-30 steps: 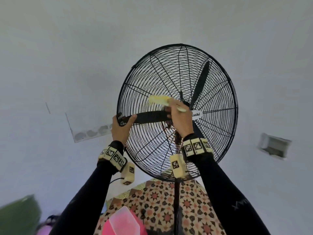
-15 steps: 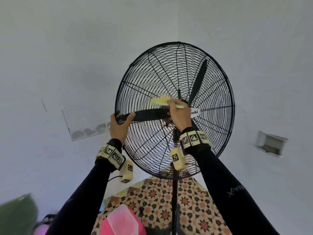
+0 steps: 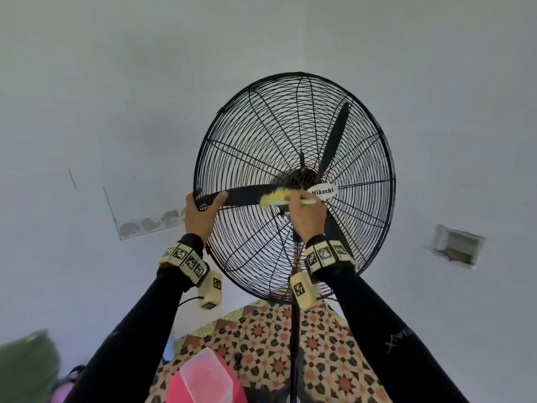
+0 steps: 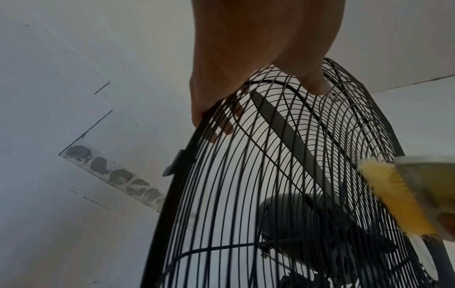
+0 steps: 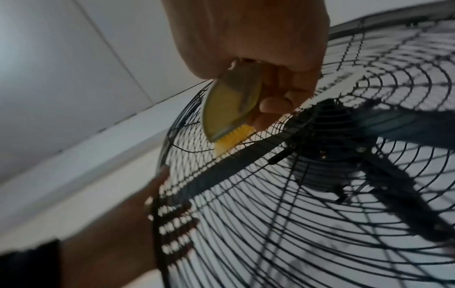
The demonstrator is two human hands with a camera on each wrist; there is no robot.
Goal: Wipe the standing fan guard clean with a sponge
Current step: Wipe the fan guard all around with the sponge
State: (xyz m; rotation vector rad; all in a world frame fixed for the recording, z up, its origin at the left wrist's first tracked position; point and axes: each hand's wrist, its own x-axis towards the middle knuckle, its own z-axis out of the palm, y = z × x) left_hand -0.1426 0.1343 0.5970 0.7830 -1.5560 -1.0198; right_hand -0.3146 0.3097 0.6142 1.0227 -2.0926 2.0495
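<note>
Two hands are raised to a black standing fan against a pale wall. The left hand (image 3: 200, 216) grasps the left edge of the wire fan guard (image 3: 261, 141), its fingers (image 4: 222, 124) hooked round the outer rim to the back and the thumb lying on the front wires. The right hand (image 3: 308, 219) is clenched round a yellow scrubbing brush (image 3: 276, 197) rather than a sponge; the bristles (image 5: 232, 140) press against the front of the guard just left of the hub, over the horizontal fan blade (image 3: 241, 196) behind the wires. A white oval badge (image 3: 322, 191) reading "Mikachi" sits at the centre of the guard, touching the brush's right end in the head view. A second blade (image 3: 334, 141) points up and to the right inside the cage. From the left wrist view, the grey motor housing (image 4: 283, 220) shows behind the rear wires. Both forearms wear black sleeves with tagged wristbands (image 3: 184, 258). The fan pole (image 3: 295, 344) runs down in front of a patterned cloth (image 3: 261, 338), with a pink container (image 3: 203, 379) near the bottom edge.
</note>
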